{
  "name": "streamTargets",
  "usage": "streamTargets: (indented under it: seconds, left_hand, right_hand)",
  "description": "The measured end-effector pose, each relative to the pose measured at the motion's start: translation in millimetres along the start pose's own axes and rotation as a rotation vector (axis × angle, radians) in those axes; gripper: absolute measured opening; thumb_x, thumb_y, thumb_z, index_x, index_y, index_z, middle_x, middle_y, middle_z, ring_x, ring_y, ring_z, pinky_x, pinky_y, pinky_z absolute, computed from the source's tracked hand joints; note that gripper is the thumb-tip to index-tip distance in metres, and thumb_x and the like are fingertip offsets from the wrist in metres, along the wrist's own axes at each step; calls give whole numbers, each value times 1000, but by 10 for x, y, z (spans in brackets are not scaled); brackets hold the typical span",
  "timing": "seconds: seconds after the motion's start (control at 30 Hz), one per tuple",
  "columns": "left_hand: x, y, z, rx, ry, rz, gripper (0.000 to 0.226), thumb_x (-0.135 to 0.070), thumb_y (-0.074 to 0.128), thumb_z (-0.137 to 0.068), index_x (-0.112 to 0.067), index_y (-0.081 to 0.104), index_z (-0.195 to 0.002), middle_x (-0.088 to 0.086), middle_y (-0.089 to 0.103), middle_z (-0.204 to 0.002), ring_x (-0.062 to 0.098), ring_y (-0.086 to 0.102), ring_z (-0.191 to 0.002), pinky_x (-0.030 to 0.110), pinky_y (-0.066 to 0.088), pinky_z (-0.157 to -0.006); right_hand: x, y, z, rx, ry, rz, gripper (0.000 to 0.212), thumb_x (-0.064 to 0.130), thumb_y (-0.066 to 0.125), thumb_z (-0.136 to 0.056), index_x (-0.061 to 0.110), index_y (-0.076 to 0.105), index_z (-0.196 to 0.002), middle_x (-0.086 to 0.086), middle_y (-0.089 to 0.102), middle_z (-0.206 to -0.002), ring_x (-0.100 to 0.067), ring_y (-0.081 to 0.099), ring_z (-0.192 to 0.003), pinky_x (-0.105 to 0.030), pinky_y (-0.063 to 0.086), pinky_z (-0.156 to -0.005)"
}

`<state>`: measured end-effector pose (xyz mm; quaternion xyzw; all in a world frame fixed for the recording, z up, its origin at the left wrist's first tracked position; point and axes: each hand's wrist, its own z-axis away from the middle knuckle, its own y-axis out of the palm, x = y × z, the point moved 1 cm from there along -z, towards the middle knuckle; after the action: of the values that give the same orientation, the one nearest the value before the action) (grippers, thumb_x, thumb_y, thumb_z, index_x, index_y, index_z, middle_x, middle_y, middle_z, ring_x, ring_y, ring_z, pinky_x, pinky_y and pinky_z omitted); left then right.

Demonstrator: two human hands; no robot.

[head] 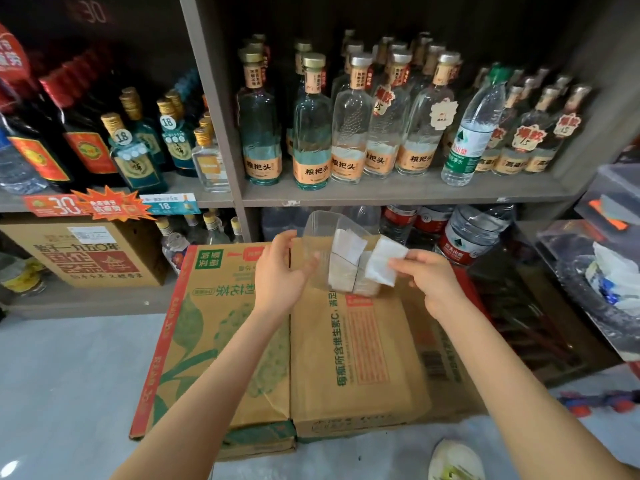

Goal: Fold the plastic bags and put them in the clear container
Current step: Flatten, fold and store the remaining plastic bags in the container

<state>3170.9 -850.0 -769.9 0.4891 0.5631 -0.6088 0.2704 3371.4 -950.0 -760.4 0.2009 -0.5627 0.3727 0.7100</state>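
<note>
The clear container (317,228) is crowded with folded bags (346,249), shelf (398,195) close above, cardboard boxes (346,358) beneath.

pale grey floor (69,375) bearing two cardboard boxes laid side by side, touching along their long edges. left box (214,341): green leaf print, red border. right box (360,358): plain brown, green and red lettering. at the far end of the right box, a clear container (318,230), tilted; whether its base rests on the cardboard cannot be told. lower right floor: a white and green thing (453,460), cut off by the frame.
</note>
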Motion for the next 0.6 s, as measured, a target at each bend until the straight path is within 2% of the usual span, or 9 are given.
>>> streamTargets:
  seconds: [0.07,0.17,0.23,0.3,0.37,0.43,0.47,0.53,0.6]
  left_hand:
    - [-25,86,-166,71,1,-29,58,-42,65,-88,-31,43,-140,-3,49,-135,16,44,-126,39,39,-104]
    - [-30,196,-255,197,-56,102,65,-37,66,-89,-38,33,-145,-18,39,-132,2,35,-123,26,31,-99]
    - [6,243,-249,245,-80,196,67,-33,66,-89,-40,30,-146,-22,37,-134,1,32,-126,27,30,-102]
    - [50,251,-226,250,-89,218,68,-33,66,-89,-38,30,-146,-18,36,-142,3,29,-131,32,28,-110]
    - [67,232,-185,237,-79,206,66,-31,66,-90,-38,32,-145,-16,36,-144,2,29,-131,33,27,-112]
    - [73,204,-135,217,-62,215,65,-27,67,-89,-38,34,-144,-18,37,-144,3,32,-133,31,29,-111]
    - [75,190,-108,210,-56,223,65,-25,68,-88,-39,35,-143,-19,38,-144,4,33,-133,30,30,-110]
    - [72,166,-66,211,-60,239,66,-24,69,-87,-38,36,-143,-20,39,-143,4,35,-132,29,31,-110]
    - [62,152,-48,212,-71,246,68,-25,70,-86,-38,36,-143,-20,40,-142,3,36,-131,32,32,-111]
  right_hand:
    - [6,47,-165,11,-8,19,14,-1,69,-81,13,66,-82,1,67,-82,-9,60,-73,-19,39,-60]
    - [-55,119,-324,3,-25,89,14,-2,72,-77,11,67,-81,-2,68,-83,-18,62,-82,-25,48,-68]
    - [-123,146,-371,-17,-69,188,14,4,74,-77,16,68,-80,-1,69,-83,-20,65,-86,-34,53,-78]
    - [-186,149,-372,-47,-176,370,13,13,76,-77,19,69,-86,3,71,-84,-16,66,-85,-41,53,-82]
    - [-233,149,-351,-84,-328,588,21,22,74,-79,20,69,-100,6,71,-89,-14,64,-87,-39,50,-86]
    - [-249,149,-328,-128,-503,750,32,26,73,-80,22,66,-111,5,71,-90,-14,61,-90,-31,38,-87]
    - [-245,152,-316,-151,-585,822,36,27,74,-80,23,64,-115,5,70,-92,-15,58,-90,-28,31,-82]
    - [-257,150,-321,-184,-713,935,43,27,78,-74,23,63,-113,4,67,-97,-18,54,-93,-28,23,-76]
    - [-273,137,-335,-218,-803,971,43,26,82,-65,21,64,-104,4,63,-103,-20,52,-96,-28,21,-76]
